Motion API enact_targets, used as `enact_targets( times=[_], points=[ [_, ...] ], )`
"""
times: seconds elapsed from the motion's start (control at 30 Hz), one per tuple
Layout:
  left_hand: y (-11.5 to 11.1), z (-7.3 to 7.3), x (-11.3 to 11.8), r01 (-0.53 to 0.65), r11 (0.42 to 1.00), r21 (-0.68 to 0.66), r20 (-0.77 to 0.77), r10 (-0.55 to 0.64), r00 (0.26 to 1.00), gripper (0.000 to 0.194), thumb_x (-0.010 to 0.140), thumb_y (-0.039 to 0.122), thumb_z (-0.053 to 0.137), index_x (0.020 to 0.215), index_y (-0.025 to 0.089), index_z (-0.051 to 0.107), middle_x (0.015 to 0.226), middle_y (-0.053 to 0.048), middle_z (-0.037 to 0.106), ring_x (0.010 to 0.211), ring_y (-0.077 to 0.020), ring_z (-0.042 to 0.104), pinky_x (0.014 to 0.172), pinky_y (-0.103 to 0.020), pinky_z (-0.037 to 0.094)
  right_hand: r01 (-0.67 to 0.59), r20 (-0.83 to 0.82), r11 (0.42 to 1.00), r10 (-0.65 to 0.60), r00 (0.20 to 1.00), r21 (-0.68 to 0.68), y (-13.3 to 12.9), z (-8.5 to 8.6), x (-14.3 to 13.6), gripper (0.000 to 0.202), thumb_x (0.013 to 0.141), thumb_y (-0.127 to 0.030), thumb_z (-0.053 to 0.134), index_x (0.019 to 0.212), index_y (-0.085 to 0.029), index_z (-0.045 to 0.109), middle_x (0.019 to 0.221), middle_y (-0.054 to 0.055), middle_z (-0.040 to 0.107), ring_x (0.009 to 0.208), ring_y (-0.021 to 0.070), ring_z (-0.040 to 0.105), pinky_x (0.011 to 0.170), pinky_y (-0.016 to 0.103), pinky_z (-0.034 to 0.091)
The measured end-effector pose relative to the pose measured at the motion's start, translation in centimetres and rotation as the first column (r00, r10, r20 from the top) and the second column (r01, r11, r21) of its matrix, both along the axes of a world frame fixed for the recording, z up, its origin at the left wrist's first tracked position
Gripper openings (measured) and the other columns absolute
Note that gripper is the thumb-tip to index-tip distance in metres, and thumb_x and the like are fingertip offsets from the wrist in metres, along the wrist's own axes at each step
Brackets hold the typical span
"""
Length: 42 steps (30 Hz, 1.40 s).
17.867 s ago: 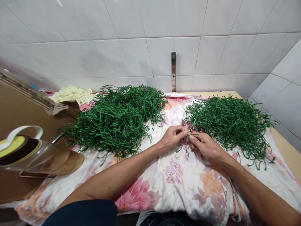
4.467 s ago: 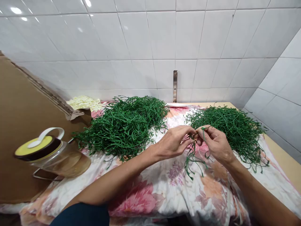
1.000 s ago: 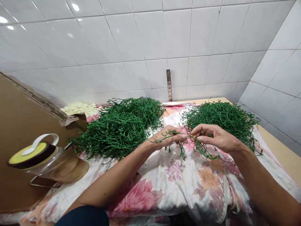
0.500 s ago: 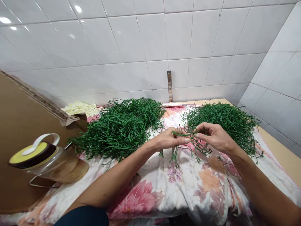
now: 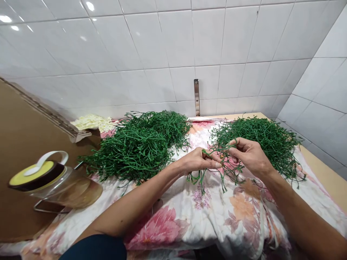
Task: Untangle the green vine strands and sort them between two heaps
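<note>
A few thin green stems (image 5: pixel 200 177) are held between the two hands, above a floral cloth (image 5: pixel 187 224) that is spread over the counter (image 5: pixel 322 168). In the left hand (image 5: pixel 196 160), stems are pinched between nearly closed fingers, with curled ends hanging below. By the right hand (image 5: pixel 252 155), a stem is gripped between the thumb and bent forefinger, and more stems are dangled in a loose tangle between the hands.

The hands are flanked by two heaps of similar stems, both laid on the cloth: the left heap (image 5: pixel 138 148), which is the larger, and the right heap (image 5: pixel 260 142), which is partly hidden by the right hand. Behind the left heap, pale yellowish pieces (image 5: pixel 93 122) are piled near the tiled wall (image 5: pixel 162 43), on which a metal strip (image 5: pixel 197 97) is mounted upright. At the far left, a clear container (image 5: pixel 78 191) with a yellow-and-dark lid and white loop is seen tilted in front of brown cardboard (image 5: pixel 32 144); brownish contents are visible inside.
</note>
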State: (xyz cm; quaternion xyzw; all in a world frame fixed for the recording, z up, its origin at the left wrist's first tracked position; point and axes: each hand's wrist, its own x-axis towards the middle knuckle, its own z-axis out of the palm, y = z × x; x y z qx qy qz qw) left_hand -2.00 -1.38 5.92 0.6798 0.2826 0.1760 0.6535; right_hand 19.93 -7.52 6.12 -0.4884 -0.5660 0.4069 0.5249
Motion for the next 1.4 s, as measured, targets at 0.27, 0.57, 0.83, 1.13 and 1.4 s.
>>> enact_targets(
  times=[0.27, 0.57, 0.83, 1.13, 1.4],
  points=[
    [-0.2, -1.2, 0.9, -0.127, 0.99, -0.066, 0.082, 0.132, 0.988, 0.035, 0.065, 0.041, 0.091, 0.079, 0.012, 0.077, 0.07, -0.002, 0.066, 0.064, -0.0099, 0.054, 0.061, -0.023, 0.039, 0.093, 0.03, 0.995, -0.094, 0.995, 0.03, 0.2, -0.8, -0.3, 0.031, 0.086, -0.048, 0.075, 0.094, -0.019, 0.068, 0.065, -0.001, 0.06, 0.05, 0.0124, 0.054, 0.046, 0.026, 0.041],
    [-0.1, -4.0, 1.7, -0.132, 0.941, -0.311, 0.131, 0.18, 0.975, 0.038, 0.067, 0.038, 0.09, 0.08, 0.011, 0.066, 0.071, -0.005, 0.068, 0.057, -0.0102, 0.061, 0.058, -0.023, 0.046, 0.143, 0.366, 0.963, -0.22, 0.904, 0.227, 1.1, -3.3, -0.1, 0.023, 0.096, -0.039, 0.056, 0.096, -0.019, 0.068, 0.076, 0.005, 0.074, 0.06, 0.0164, 0.063, 0.059, 0.029, 0.048],
    [-0.1, -4.6, 2.2, -0.155, 0.937, -0.314, 0.216, 0.23, 0.949, 0.039, 0.065, 0.037, 0.089, 0.08, 0.012, 0.063, 0.061, 0.003, 0.053, 0.045, -0.0035, 0.041, 0.046, -0.02, 0.029, 0.208, 0.374, 0.934, -0.31, 0.874, 0.289, 1.5, -3.5, 0.6, 0.022, 0.094, -0.036, 0.06, 0.1, -0.017, 0.069, 0.077, 0.005, 0.076, 0.062, 0.0177, 0.068, 0.06, 0.028, 0.051],
    [-0.4, -4.7, 2.4, -0.208, 0.94, -0.27, 0.186, 0.263, 0.947, 0.04, 0.067, 0.039, 0.088, 0.086, 0.012, 0.065, 0.06, 0.004, 0.053, 0.044, -0.0028, 0.036, 0.043, -0.019, 0.024, 0.264, 0.412, 0.907, -0.388, 0.824, 0.327, 2.1, -3.8, 0.7, 0.019, 0.092, -0.034, 0.062, 0.093, -0.018, 0.071, 0.073, 0.003, 0.074, 0.063, 0.017, 0.067, 0.061, 0.027, 0.049],
    [-0.7, -3.9, 2.4, -0.247, 0.948, -0.203, 0.168, 0.282, 0.945, 0.034, 0.069, 0.036, 0.084, 0.07, 0.014, 0.058, 0.055, 0.003, 0.052, 0.045, -0.0054, 0.041, 0.043, -0.019, 0.027, 0.231, 0.425, 0.914, -0.364, 0.829, 0.333, 2.8, -4.6, 0.8, 0.024, 0.095, -0.042, 0.059, 0.095, -0.019, 0.069, 0.079, 0.004, 0.073, 0.07, 0.0176, 0.067, 0.065, 0.027, 0.05]
  ],
)
